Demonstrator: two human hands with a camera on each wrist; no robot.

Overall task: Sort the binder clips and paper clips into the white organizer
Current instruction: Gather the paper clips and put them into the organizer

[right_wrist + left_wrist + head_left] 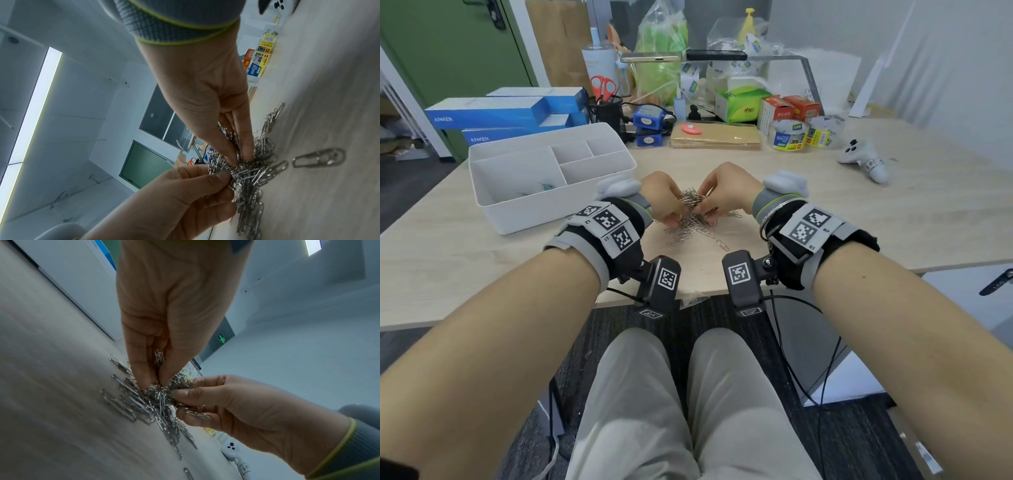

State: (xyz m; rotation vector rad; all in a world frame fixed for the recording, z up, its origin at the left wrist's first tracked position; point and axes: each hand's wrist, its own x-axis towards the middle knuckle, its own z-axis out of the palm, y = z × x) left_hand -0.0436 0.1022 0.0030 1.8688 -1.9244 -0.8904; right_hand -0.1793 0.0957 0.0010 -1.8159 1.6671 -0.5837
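A heap of silver paper clips (695, 229) lies on the light wood table in front of me, and a tangled clump (690, 198) is raised just above it. My left hand (671, 217) and right hand (703, 207) meet over the heap, each pinching clips from the clump. In the left wrist view my left hand (156, 382) pinches clips from above and my right hand (180, 402) holds them from the side over the heap (139, 405). The right wrist view shows the right hand (240, 160), the left hand (230, 178) and a stray clip (318, 159). The white organizer (493, 209) stands at the left, with teal binder clips (546, 186) in its large compartment.
Behind the heap lie brown envelopes (715, 137), tape rolls (789, 135) and a white controller (863, 157) at the right. Blue boxes (493, 111) and a mesh cup with scissors (604, 109) stand behind the organizer. A crumpled clear bag (693, 298) hangs at the table's front edge.
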